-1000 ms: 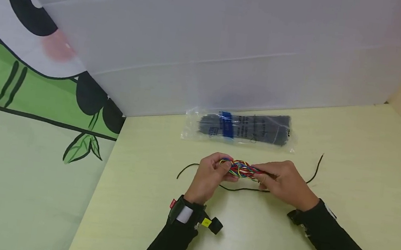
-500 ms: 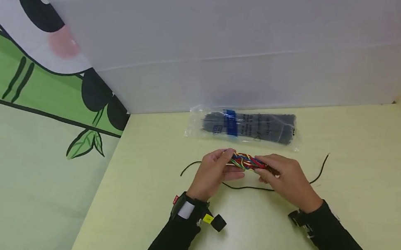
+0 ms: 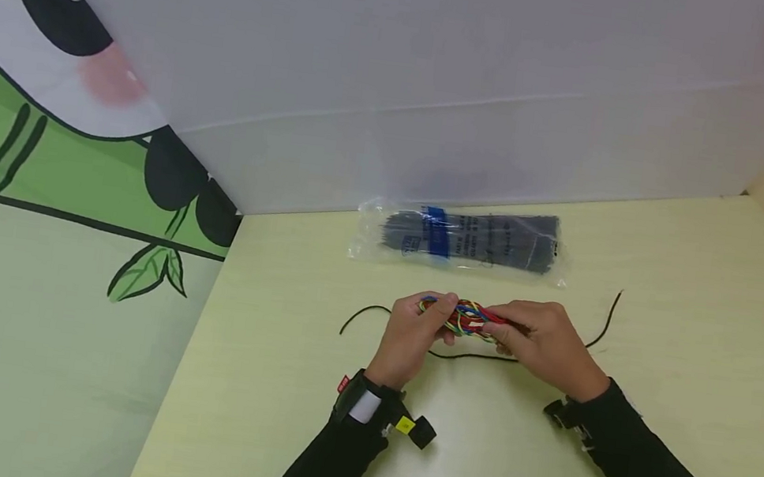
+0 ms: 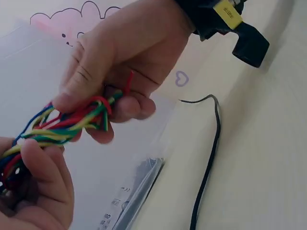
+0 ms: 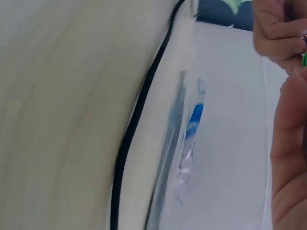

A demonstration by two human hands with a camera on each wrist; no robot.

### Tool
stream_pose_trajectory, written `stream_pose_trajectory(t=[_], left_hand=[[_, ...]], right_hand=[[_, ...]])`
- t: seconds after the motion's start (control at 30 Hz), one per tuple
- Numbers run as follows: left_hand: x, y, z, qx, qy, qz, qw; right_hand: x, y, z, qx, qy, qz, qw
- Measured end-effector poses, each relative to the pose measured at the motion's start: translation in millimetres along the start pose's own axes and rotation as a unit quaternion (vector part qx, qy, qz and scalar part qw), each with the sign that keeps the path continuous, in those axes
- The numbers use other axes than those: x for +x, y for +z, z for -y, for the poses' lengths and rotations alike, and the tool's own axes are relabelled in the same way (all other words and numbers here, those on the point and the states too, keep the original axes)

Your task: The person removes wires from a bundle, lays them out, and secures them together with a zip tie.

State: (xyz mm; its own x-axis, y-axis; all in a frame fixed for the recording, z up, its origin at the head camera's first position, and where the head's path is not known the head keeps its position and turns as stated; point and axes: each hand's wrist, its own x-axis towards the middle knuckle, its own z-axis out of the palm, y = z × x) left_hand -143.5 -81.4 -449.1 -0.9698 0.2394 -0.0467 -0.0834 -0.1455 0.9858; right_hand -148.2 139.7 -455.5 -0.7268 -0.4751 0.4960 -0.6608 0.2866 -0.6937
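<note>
Wire bundle (image 3: 469, 318): I held it above the tabletop (image 3: 690, 292) | left grip (image 3: 408, 331) pinched one end, right grip (image 3: 548, 345) the other, presumably to keep it compact | black cord (image 5: 135, 115) lay below | plastic packet (image 3: 489, 240) lay beyond, apparently for working room.

The wires (image 3: 463, 318) are red, yellow, green and blue, the cord (image 5: 139, 106) black, the bag (image 3: 510, 241) clear with a blue band (image 3: 436, 232), and the table (image 3: 469, 464) pale yellow.

Bag (image 3: 457, 236) looks glossy plastic, wires (image 3: 467, 320) smooth plastic-ctd, tbl (image 3: 698, 349) semi-gloss, sleeves (image 3: 668, 473) matt cloth.
</note>
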Motion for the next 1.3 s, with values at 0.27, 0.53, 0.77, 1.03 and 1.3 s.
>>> stream_pose_trajectory(t=[0.27,0.53,0.77,1.03,1.3], left_hand=[[-5.1,-2.3,-5.9,0.081,0.059,0.041,0.9941],[-5.5,1.3,-6.1,0.094,0.089,0.051,0.9903],[-0.8,-4.8,-5.3,0.112,0.084,0.030,0.9897],[3.5,-0.1,-6.8,-0.087,-0.022,0.029,0.9955],[2.8,1.8,-7.5,-0.072,-0.012,-0.008,0.9973]], right_hand=[[-0.7,-9,6,0.214,0.184,0.030,0.9588],[-1.0,-8,6,0.479,0.255,0.033,0.8391],[1.0,2,9,0.497,0.278,0.007,0.8223],[1.8,5,14,0.291,0.240,-0.026,0.9258],[5.0,11,16,0.119,0.159,-0.007,0.9801]])
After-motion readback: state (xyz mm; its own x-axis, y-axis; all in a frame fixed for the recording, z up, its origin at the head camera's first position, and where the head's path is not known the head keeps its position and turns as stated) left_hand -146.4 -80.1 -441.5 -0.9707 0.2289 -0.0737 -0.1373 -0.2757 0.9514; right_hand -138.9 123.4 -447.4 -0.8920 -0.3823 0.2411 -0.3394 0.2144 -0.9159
